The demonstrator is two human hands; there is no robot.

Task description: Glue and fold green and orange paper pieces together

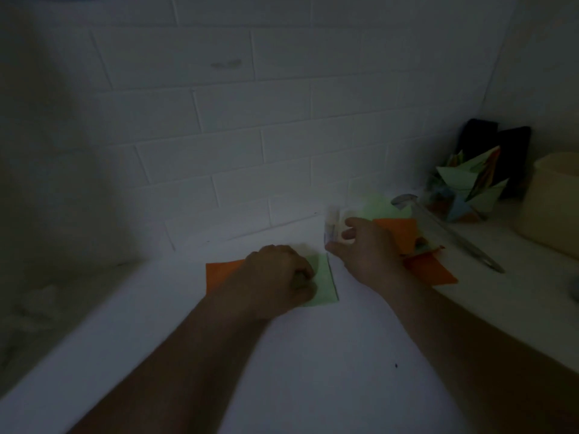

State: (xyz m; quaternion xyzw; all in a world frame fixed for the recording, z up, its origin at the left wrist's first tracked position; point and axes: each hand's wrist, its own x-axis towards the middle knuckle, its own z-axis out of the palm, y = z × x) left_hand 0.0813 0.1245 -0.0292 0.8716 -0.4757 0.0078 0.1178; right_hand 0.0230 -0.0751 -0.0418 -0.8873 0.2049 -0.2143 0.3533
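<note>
A green paper piece [324, 281] lies on the white table [313, 355], overlapping an orange paper piece [224, 272] to its left. My left hand [277, 275] rests on both with its fingers curled down, pressing them flat. My right hand [365, 245] holds a small glue stick [333, 223] upright just beyond the green piece's far right corner. The frame is dim and the glue stick is blurred.
More orange sheets [432, 267] and a green sheet [377, 208] lie behind my right hand. A clear ruler [454, 233], folded paper shapes [470, 186], dark objects [498, 145] and a cream container [551, 202] stand at the right. A tiled wall [282, 136] is close behind.
</note>
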